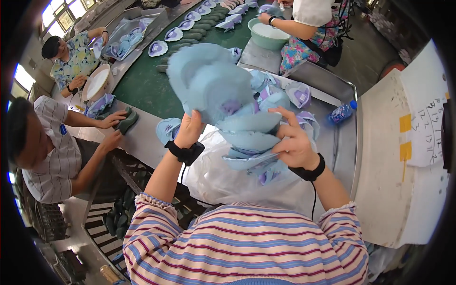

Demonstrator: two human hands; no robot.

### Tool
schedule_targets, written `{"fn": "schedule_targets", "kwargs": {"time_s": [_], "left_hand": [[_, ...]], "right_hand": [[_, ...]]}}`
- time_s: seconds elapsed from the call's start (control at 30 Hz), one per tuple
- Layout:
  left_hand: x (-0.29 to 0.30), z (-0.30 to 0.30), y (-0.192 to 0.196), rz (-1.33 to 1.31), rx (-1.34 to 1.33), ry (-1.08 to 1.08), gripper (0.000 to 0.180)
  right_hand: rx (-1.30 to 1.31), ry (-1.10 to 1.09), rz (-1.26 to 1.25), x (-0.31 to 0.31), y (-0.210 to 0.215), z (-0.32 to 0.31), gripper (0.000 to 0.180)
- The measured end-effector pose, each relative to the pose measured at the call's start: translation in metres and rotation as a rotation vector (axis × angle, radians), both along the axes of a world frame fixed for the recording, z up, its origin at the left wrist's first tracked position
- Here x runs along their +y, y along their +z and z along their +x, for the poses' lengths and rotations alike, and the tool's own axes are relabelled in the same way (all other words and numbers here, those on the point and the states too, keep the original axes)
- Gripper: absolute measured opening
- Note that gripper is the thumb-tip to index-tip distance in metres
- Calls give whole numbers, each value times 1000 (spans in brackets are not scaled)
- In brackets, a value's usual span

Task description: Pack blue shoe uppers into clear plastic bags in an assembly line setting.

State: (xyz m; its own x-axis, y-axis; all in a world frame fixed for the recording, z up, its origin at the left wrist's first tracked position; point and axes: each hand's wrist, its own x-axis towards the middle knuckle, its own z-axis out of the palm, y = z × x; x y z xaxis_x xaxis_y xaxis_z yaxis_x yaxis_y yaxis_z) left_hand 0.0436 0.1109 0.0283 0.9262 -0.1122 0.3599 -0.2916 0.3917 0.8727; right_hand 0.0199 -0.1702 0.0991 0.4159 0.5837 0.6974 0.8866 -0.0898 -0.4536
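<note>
My left hand (pixel 191 129) is closed on the lower edge of a light blue shoe upper (pixel 204 80), raised in front of me and smeared by motion. Just to its right, my right hand (pixel 295 142) grips several light blue shoe uppers (pixel 249 140) bunched together, thumb and fingers on their right edge. Both wrists wear black straps with cables. Behind my hands lies a heap of blue uppers with purple linings (pixel 300 95) on the metal worktop. A white plastic sheet or bag (pixel 213 166) spreads under my hands.
A green conveyor (pixel 142 90) carries rows of uppers and dark green shoe lasts (pixel 204 29). At left, a person handles a dark green last (pixel 127 121). Another sits beside a white basin (pixel 97 81). Far right stand a person with a green basin (pixel 268 35) and a bottle (pixel 342 112).
</note>
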Motion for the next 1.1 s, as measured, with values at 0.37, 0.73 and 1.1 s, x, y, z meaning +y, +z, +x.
{"fn": "schedule_targets", "kwargs": {"time_s": [0.37,0.73,1.1], "left_hand": [[42,28,-15,69,119,343,41],[53,20,-50,162,310,208,39],[6,15,-10,-286,329,42,54]], "right_hand": [[1158,209,670,-37,-49,113,49],[557,-821,-94,-78,-125,197,54],[152,10,227,60,-78,60,78]]}}
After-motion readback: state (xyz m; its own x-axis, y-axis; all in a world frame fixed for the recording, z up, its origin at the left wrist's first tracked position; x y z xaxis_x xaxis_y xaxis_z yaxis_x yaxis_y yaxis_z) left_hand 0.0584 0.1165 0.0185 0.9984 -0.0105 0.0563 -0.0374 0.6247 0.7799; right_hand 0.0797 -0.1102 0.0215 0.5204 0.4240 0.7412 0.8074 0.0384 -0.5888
